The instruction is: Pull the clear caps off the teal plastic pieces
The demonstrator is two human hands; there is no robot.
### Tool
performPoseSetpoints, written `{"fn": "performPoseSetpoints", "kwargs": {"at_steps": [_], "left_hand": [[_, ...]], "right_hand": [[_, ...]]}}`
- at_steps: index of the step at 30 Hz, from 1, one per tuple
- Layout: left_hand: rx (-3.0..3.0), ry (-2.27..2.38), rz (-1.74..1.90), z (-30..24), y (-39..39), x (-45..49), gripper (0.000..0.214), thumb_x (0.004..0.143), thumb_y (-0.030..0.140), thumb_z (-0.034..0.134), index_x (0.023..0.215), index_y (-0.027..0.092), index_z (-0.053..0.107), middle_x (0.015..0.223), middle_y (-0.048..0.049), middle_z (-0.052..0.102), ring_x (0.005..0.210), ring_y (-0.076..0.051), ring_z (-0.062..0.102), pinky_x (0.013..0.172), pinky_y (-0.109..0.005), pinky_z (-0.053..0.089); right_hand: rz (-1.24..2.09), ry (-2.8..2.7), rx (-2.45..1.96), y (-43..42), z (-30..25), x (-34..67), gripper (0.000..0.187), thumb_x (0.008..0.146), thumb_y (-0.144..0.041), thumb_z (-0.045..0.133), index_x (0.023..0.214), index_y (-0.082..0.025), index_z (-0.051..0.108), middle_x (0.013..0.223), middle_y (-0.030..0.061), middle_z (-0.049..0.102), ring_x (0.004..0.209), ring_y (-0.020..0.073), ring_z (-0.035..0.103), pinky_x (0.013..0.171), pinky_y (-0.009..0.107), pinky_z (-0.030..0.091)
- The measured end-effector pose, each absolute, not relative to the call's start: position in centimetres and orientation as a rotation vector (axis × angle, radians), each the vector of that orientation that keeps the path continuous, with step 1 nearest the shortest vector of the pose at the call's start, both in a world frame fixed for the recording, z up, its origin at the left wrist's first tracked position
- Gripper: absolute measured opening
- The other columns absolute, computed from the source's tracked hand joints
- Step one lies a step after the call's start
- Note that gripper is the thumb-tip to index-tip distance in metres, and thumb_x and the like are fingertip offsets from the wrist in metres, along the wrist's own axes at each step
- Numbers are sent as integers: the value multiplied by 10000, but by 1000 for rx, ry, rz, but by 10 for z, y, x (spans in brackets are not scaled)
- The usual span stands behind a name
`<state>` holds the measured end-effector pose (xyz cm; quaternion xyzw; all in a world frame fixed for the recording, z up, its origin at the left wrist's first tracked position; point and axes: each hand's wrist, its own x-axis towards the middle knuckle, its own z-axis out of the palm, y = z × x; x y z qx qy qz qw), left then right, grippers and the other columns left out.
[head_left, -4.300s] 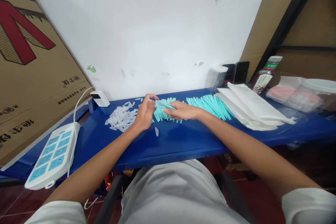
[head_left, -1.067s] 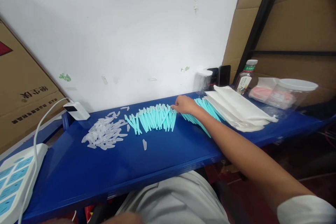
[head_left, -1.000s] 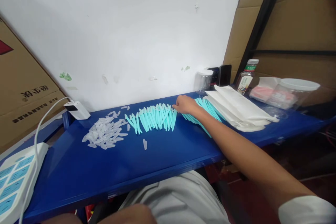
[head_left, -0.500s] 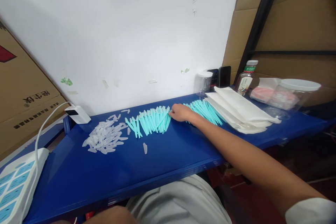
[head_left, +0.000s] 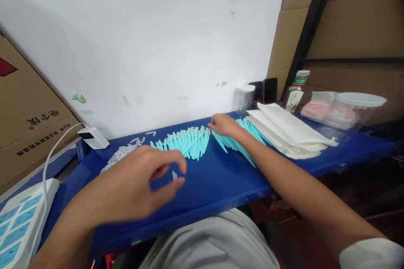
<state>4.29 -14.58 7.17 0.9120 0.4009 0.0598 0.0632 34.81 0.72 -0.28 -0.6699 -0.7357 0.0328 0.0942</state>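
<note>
My left hand [head_left: 139, 180] is over the front left of the blue table, thumb and curled fingers apart, with nothing between them. A small translucent blade cover [head_left: 174, 175] shows just past its fingertips. My right hand [head_left: 223, 125] is closed at the pale ends of a fanned bunch of teal eyebrow razors [head_left: 233, 144]; its fingertips are partly hidden. Left of it lies another row of teal eyebrow razors [head_left: 191, 143] with pale tips. A pile of translucent blade covers [head_left: 121, 154] lies farther left, partly behind my left hand.
White paper bags [head_left: 284, 130] lie on the blue table [head_left: 214, 189] at right. Beyond them stand a bottle [head_left: 295, 94], a large clear jar [head_left: 350, 111] and a smaller jar [head_left: 245, 100]. A white cabled device [head_left: 94, 138] and a power strip [head_left: 23, 222] are at left.
My left hand has come up into view from the bottom edge. My right hand has shifted slightly right and up, and teal razors now fan out beneath it where bare table showed.
</note>
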Motion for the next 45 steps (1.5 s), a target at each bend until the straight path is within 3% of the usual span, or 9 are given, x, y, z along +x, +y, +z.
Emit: {"fn": "performPoseSetpoints", "kwargs": {"at_steps": [5, 10, 17, 23, 29, 37, 45], "left_hand": [[2509, 1129, -247, 58, -69, 49, 347, 787, 464, 767, 1083, 296, 702, 737, 27, 548, 631, -173, 523, 567, -268, 344], [2392, 999, -173, 29, -48, 44, 341, 745, 519, 803, 1001, 298, 760, 704, 23, 513, 610, -179, 519, 553, -274, 314], [2316, 974, -40, 10, -50, 51, 389, 790, 623, 751, 808, 234, 732, 645, 14, 480, 550, -153, 433, 524, -282, 270], [2319, 950, 150, 4, -59, 63, 407, 927, 606, 600, 870, 209, 672, 692, -2, 541, 585, -150, 447, 557, -273, 323], [2287, 1023, 482, -3, -61, 76, 383, 960, 566, 569, 978, 196, 669, 848, -17, 623, 541, -105, 427, 516, -244, 330], [2182, 1064, 724, -4, -59, 75, 363, 912, 548, 649, 966, 189, 655, 788, 11, 582, 496, -78, 363, 474, -229, 270], [2131, 1075, 838, -9, -48, 70, 386, 918, 553, 654, 987, 174, 645, 723, 26, 545, 526, -90, 429, 502, -222, 329]], "right_hand": [[115, -2174, -2104, 8, 6, 373, 334, 994, -411, 583, 1005, -129, 762, 1019, 196, 771, 942, 295, 731, 727, 320, 495], [182, -2262, -2139, 7, 12, 384, 405, 925, -492, 678, 1032, -116, 785, 1044, 200, 776, 951, 303, 735, 731, 325, 510], [269, -2335, -2209, 7, 9, 380, 528, 795, -554, 803, 1067, -103, 777, 1105, 215, 764, 999, 330, 735, 725, 335, 538], [197, -2313, -2238, 10, 4, 379, 542, 818, -546, 776, 1107, -88, 756, 1069, 226, 763, 991, 347, 738, 742, 363, 545], [114, -2268, -2296, -3, 5, 365, 705, 821, -756, 672, 1085, -107, 749, 1090, 247, 749, 1052, 382, 724, 824, 405, 550], [199, -2363, -2318, -7, 9, 356, 424, 969, -474, 635, 1149, -107, 745, 1123, 234, 749, 1058, 374, 727, 843, 415, 542], [145, -2339, -2319, -4, 3, 354, 323, 942, -346, 644, 1113, -104, 773, 1110, 229, 761, 1097, 381, 720, 873, 421, 545]]}}
